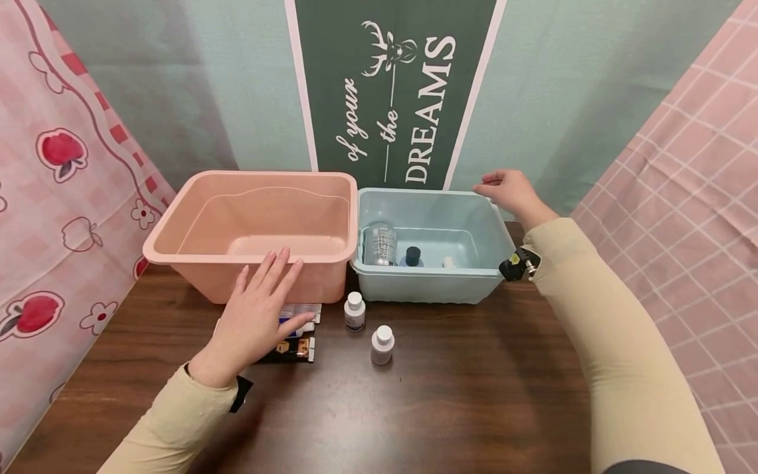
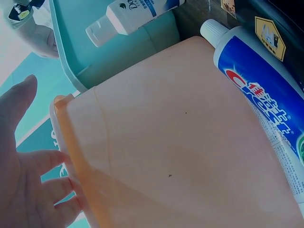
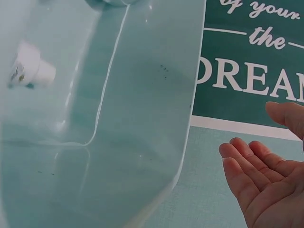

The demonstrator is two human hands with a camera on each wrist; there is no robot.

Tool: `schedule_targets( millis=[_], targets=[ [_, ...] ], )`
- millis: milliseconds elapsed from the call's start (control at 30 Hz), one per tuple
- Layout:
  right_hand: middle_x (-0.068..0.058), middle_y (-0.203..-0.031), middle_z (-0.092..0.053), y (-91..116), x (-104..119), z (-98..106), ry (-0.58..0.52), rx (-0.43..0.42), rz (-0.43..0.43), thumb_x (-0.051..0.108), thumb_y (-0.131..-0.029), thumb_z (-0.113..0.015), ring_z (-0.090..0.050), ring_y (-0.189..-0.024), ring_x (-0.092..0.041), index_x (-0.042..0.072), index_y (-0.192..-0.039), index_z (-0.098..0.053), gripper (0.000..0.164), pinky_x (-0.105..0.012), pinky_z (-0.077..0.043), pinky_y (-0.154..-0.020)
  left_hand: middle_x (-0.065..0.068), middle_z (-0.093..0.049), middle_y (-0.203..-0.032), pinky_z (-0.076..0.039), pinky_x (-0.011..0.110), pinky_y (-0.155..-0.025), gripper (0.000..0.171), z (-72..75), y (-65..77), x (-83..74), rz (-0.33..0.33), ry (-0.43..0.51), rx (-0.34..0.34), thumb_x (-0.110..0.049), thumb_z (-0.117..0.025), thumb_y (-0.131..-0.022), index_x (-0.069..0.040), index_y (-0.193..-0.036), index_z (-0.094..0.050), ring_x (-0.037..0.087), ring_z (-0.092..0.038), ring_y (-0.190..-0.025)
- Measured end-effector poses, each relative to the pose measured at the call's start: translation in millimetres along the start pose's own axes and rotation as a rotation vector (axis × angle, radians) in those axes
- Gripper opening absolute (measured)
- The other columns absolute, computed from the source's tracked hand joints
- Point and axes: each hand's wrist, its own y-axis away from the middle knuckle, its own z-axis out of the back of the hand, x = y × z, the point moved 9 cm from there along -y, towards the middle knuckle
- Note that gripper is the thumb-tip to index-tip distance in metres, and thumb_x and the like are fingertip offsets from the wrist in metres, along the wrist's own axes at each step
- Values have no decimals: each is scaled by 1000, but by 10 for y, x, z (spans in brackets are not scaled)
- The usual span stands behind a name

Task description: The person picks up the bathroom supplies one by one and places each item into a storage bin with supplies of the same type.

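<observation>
My left hand (image 1: 251, 322) is spread with straight fingers over the front of the pink bin (image 1: 320, 280), fingertips right at its rim. Under that hand lie tubes, partly hidden: a blue-and-white Crest toothpaste tube (image 2: 261, 90) and a black tube (image 1: 304, 349) with a gold badge. My right hand (image 1: 512, 191) hovers by the back right corner of the light blue bin (image 1: 426, 286), its fingers loosely bent and holding nothing. Inside the blue bin are a clear bottle (image 1: 380, 245), a dark-capped bottle (image 1: 412, 257) and a small white-topped item (image 1: 448, 262).
Two small white bottles (image 1: 354, 313) with white caps stand on the dark wooden table (image 1: 462, 395), in front of the bins. The bins stand side by side against a green printed cloth (image 1: 408, 99). Pink patterned cloths (image 1: 705, 171) hang at both sides.
</observation>
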Motion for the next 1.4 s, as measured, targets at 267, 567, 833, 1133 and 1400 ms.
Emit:
schedule_targets(
  millis=[267, 567, 833, 1133, 1400],
  targets=[
    [-26, -127, -48, 97, 0, -30, -49, 16, 13, 30, -92, -57, -48, -114, -36, -7, -130, -45, 55, -46, -40, -96, 19, -29, -148, -20, 60, -103, 82, -3, -3, 0, 15, 2, 19, -55, -61, -78, -3, -139, -41, 33, -22, -137],
    [-25, -126, -49, 215, 7, -57, -62, 16, 9, 29, -92, -58, -48, -114, -36, -6, -130, -45, 52, -46, -40, -96, 19, -29, -147, -20, 60, -103, 82, -4, -5, -7, 10, 4, 9, -56, -58, -79, -3, -139, -42, 33, -23, -136],
    [-25, -126, -49, 334, 59, -80, -86, 21, 28, 28, -92, -59, -49, -113, -35, -6, -129, -46, 51, -46, -41, -96, 19, -29, -148, -18, 60, -104, 83, 4, -8, -5, 17, 14, 10, -55, -61, -79, -4, -140, -40, 34, -23, -136],
    [-25, -126, -50, 425, 49, -90, -107, 22, 48, 27, -92, -59, -49, -114, -35, -6, -129, -46, 51, -45, -42, -95, 19, -28, -148, -17, 60, -104, 83, -2, -10, -10, 16, 22, 11, -55, -60, -79, -4, -141, -40, 33, -22, -137],
    [-25, -125, -53, 556, 91, -107, -70, 22, 79, 26, -92, -59, -48, -116, -34, -5, -127, -49, 48, -47, -40, -96, 18, -27, -149, -16, 60, -105, 83, -2, -5, -8, 22, 25, 15, -54, -62, -79, -4, -141, -39, 34, -21, -137]
  ],
)
